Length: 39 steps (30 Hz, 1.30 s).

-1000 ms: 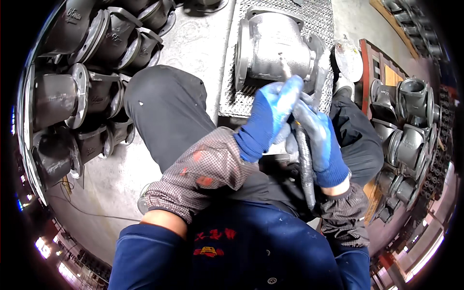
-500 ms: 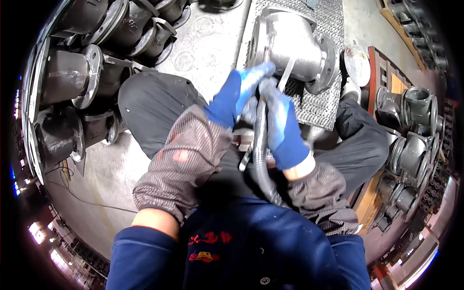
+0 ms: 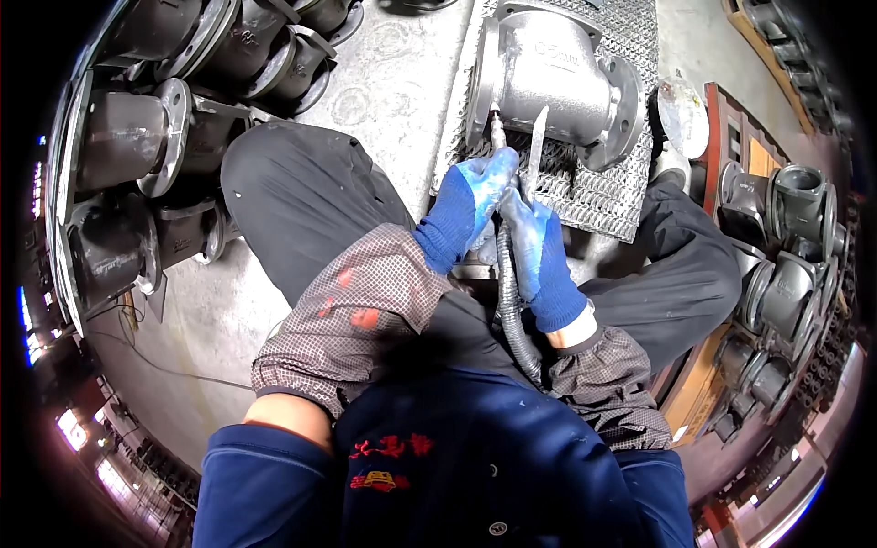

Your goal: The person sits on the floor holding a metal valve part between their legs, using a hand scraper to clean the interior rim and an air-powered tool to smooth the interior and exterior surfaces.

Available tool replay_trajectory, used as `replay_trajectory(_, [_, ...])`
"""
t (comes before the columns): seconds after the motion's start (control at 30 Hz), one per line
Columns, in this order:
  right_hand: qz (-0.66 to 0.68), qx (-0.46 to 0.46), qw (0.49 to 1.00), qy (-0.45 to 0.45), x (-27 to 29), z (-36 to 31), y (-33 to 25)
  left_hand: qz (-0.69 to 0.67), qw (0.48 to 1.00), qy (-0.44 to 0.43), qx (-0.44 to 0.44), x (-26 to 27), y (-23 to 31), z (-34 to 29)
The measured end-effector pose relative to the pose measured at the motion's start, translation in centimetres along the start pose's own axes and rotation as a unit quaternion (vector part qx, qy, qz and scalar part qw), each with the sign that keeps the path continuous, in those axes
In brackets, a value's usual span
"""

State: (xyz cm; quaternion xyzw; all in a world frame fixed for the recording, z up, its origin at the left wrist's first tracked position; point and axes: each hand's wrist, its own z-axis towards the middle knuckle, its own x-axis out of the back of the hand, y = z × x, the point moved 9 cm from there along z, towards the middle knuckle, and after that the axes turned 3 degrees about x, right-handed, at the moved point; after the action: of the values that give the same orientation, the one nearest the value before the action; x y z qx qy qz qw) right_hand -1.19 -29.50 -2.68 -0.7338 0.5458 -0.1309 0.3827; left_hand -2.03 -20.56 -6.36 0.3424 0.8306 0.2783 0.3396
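My left hand [image 3: 480, 190], in a blue work glove, is closed around a slim pen-like grinder [image 3: 497, 130]. Its tip meets the casting near the inner side of the left flange; whether it touches I cannot tell. My right hand [image 3: 532, 233], gloved alike, is closed on a flat pale metal bar [image 3: 537, 151] pointing up toward the casting. A ribbed dark hose [image 3: 512, 320] runs down from between my hands over my lap. The grey flanged valve body [image 3: 557, 78] lies on its side in front of me.
Under the casting is an expanded-metal mesh [image 3: 607, 196]. Stacked flanged castings [image 3: 123, 142] stand at the left, and more castings [image 3: 786, 283] at the right. Beside the mesh at the right sits a round white container [image 3: 683, 119]. A thin cable [image 3: 174, 370] crosses the floor at left.
Both hands have drawn slightly back from the casting, toward me. The grinder and the bar have come down with them, and the bar stands more upright.
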Motion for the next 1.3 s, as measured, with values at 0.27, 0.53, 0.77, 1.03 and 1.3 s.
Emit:
replay_trajectory(0.27, [0.048,0.052,0.997,-0.016,-2.4,-1.0,-1.3,0.063,0.995,-0.075,0.021,-0.2,3.3,-1.4])
replay_trajectory(0.53, [0.002,0.028,0.999,0.046,-2.7,-0.6,-2.2,-0.018,0.996,-0.086,0.024,0.1,2.7,0.0])
replay_trajectory(0.77, [-0.022,0.056,0.998,0.006,-2.1,-0.1,-2.7,-0.047,0.995,-0.074,0.05,-0.8,3.1,-0.2])
replay_trajectory(1.03, [0.056,0.067,0.993,-0.076,-3.9,2.5,-6.2,-0.115,0.986,-0.114,-0.034,-1.5,7.3,0.3])
replay_trajectory(1.3, [0.036,0.003,0.994,-0.106,-3.9,1.2,-7.2,-0.059,0.972,0.057,-0.218,1.2,12.1,-2.4])
